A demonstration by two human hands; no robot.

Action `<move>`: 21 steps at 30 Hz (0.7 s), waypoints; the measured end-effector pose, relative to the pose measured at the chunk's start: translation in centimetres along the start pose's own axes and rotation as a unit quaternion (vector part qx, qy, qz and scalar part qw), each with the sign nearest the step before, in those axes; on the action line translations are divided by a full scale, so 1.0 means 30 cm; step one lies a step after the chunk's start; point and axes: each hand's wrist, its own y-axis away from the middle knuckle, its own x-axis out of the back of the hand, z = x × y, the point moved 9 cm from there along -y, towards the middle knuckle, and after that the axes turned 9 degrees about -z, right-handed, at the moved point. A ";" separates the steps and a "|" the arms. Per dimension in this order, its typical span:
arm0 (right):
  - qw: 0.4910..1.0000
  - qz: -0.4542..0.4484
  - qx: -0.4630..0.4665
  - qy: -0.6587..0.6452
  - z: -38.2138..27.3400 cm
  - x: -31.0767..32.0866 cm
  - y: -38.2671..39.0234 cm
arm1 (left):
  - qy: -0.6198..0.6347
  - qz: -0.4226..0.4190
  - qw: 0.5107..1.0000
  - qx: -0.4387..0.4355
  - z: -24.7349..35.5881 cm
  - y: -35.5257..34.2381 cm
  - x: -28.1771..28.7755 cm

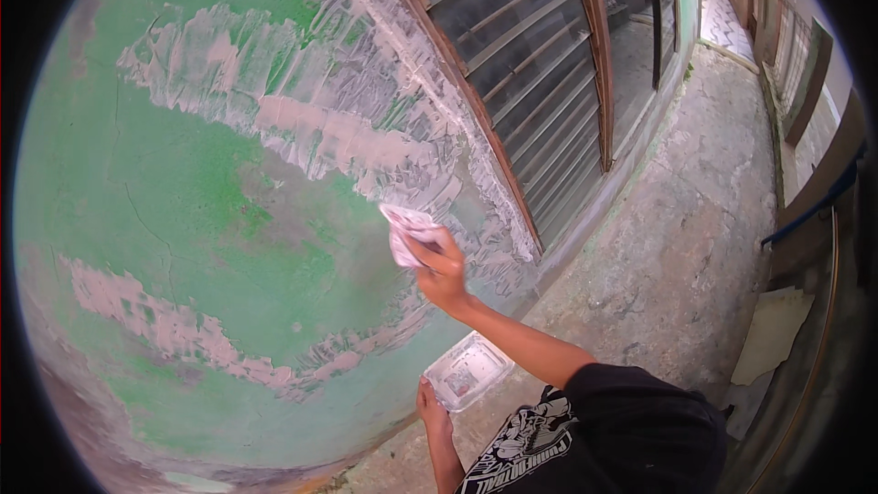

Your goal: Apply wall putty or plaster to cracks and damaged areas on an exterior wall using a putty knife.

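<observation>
My right hand (442,270) is closed around a pale pinkish-white piece (408,230), a smeared scraper or folded cloth; I cannot tell which. It is held up against or very near the green wall (315,284), just below a band of pinkish-white filler (343,139). Lower down, my left hand (433,405) grips the left edge of a shallow white rectangular tray (501,362). Inside the tray are whitish smears and a little residue. The tray is level with my waist, beneath my right forearm.
A louvred glass window (535,64) in a brown wooden frame (599,55) borders the filler on the right. More filler (174,325) runs low across the wall. A rough concrete path (658,247) leads away; on its right lie a pale torn sheet (773,334) and timber posts (809,82).
</observation>
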 end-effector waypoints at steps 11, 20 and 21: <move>0.870 -0.027 -0.437 -0.227 0.160 0.490 0.319 | -0.003 -0.006 1.000 -0.008 0.051 -0.053 -0.279; 0.824 -0.532 -0.174 0.083 -0.043 0.346 0.037 | -0.098 -0.057 0.993 -0.028 0.180 -0.080 -0.543; 0.810 -0.563 -0.146 0.074 -0.056 0.329 0.052 | -0.060 -0.080 0.995 -0.017 0.175 -0.077 -0.563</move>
